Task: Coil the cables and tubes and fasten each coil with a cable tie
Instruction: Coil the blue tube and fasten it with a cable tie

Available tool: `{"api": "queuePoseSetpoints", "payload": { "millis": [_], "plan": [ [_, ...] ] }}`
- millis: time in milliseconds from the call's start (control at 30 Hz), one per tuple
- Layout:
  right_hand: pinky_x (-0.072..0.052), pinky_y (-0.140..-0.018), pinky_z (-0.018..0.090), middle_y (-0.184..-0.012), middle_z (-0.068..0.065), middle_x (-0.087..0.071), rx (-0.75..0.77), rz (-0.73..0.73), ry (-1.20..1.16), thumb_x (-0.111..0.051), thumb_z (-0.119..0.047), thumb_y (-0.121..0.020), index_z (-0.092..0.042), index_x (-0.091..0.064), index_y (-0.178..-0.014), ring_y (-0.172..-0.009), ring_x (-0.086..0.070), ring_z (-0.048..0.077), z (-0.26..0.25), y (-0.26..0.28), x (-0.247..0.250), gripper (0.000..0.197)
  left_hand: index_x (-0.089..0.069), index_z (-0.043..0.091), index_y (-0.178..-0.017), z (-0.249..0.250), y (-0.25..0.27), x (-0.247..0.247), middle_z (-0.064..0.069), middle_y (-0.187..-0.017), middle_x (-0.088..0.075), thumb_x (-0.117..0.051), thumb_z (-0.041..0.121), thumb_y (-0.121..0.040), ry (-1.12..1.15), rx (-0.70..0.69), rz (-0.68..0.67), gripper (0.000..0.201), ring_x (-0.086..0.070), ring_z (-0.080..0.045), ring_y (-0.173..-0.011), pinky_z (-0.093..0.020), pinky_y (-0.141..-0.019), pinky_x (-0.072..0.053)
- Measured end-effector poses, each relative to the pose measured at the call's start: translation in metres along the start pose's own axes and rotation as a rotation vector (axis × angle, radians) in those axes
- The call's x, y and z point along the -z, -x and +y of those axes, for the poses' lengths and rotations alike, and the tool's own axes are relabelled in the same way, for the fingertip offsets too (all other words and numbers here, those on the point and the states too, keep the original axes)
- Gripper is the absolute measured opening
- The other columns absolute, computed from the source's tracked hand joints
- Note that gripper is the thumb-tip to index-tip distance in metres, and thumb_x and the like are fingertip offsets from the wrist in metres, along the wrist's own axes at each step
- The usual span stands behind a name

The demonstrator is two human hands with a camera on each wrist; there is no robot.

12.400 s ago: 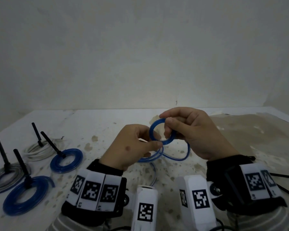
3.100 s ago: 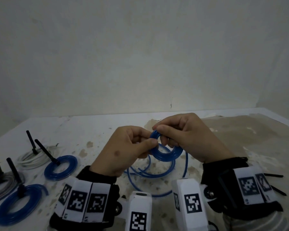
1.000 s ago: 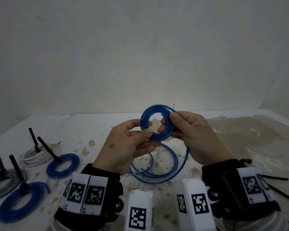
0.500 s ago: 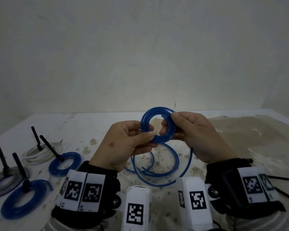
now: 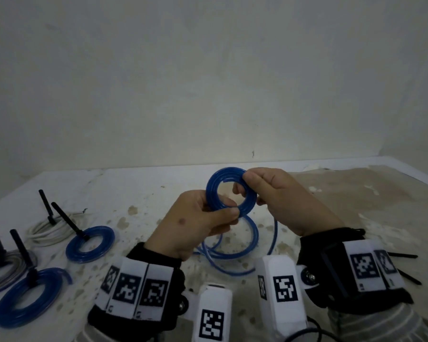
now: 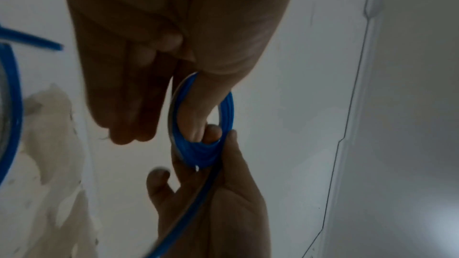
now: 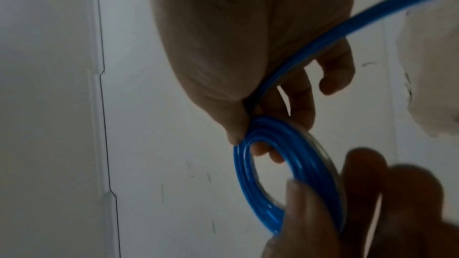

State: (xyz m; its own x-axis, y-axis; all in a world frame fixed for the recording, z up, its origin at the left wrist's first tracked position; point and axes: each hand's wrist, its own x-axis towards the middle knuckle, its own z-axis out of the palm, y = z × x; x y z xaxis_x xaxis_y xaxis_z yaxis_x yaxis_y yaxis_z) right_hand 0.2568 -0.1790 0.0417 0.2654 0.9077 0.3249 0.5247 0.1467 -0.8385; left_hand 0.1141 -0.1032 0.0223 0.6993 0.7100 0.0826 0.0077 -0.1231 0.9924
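A small upright coil of translucent blue plastic tube (image 5: pixel 230 191) is held above the stained white tabletop (image 5: pixel 158 183), between both hands. The left hand (image 5: pixel 195 225) pinches the coil's lower left edge between thumb and curled fingers, while the right hand (image 5: pixel 289 201) pinches its upper right edge, with a fingertip poking through the ring's opening. From the coil, the uncoiled rest of the blue tube (image 5: pixel 232 255) hangs down and lies in loose loops on the tabletop beneath the hands. To the left lie four finished coils, each bound by a black cable tie with its tail sticking up: a small blue tube coil (image 5: pixel 90 244), a white cable coil (image 5: pixel 48 229), a grey cable coil (image 5: pixel 3 270) and a larger blue tube coil (image 5: pixel 29 298). Loose black cable ties (image 5: pixel 403 255) lie on the tabletop just beyond the right wrist.
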Motion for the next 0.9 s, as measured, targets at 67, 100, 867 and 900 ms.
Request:
{"api": "queuePoseSetpoints", "payload": {
  "millis": [67, 100, 867, 900],
  "plan": [
    [-0.036, -0.061, 0.012, -0.064, -0.01, -0.057, 0.008, -0.037, 0.143, -0.038, -0.023, -0.098, -0.021, -0.059, -0.07, -0.059, -0.049, -0.002, -0.003, 0.001, 0.004, 0.036, -0.066, 0.009, -0.096, 0.005, 0.0, 0.008, -0.011, -0.094, -0.071, -0.069, 0.01, -0.077, -0.123, -0.086, -0.018, 0.019, -0.068, -0.02, -0.084, -0.028, -0.075, -0.057],
    [-0.037, -0.061, 0.014, -0.067, -0.006, -0.059, 0.006, -0.062, 0.202, -0.038, -0.025, -0.098, -0.021, -0.06, -0.071, -0.061, -0.051, 0.001, -0.004, 0.002, 0.004, 0.035, -0.065, 0.012, -0.101, 0.008, 0.001, 0.013, -0.01, -0.094, -0.071, -0.071, 0.012, -0.074, -0.13, -0.119, -0.012, 0.027, -0.069, -0.019, -0.084, -0.029, -0.076, -0.057],
    [-0.05, -0.061, 0.024, -0.065, 0.002, -0.062, 0.002, 0.114, -0.452, -0.04, -0.029, -0.097, -0.01, -0.059, -0.069, -0.06, -0.056, 0.012, -0.004, -0.005, -0.02, 0.039, -0.063, 0.004, -0.082, 0.008, -0.002, 0.005, -0.005, -0.066, -0.069, -0.059, 0.009, -0.081, 0.429, 0.063, 0.099, 0.006, -0.067, -0.011, -0.058, -0.021, -0.054, -0.056],
    [-0.047, -0.06, 0.023, -0.063, 0.001, -0.06, 0.013, 0.129, -0.436, -0.039, -0.028, -0.097, -0.011, -0.058, -0.067, -0.059, -0.054, 0.012, -0.003, -0.005, -0.019, 0.039, -0.063, 0.004, -0.083, 0.007, -0.001, 0.002, -0.006, -0.068, -0.07, -0.059, 0.009, -0.081, 0.438, 0.068, 0.09, 0.006, -0.067, -0.012, -0.059, -0.021, -0.055, -0.056]
  ]
}}
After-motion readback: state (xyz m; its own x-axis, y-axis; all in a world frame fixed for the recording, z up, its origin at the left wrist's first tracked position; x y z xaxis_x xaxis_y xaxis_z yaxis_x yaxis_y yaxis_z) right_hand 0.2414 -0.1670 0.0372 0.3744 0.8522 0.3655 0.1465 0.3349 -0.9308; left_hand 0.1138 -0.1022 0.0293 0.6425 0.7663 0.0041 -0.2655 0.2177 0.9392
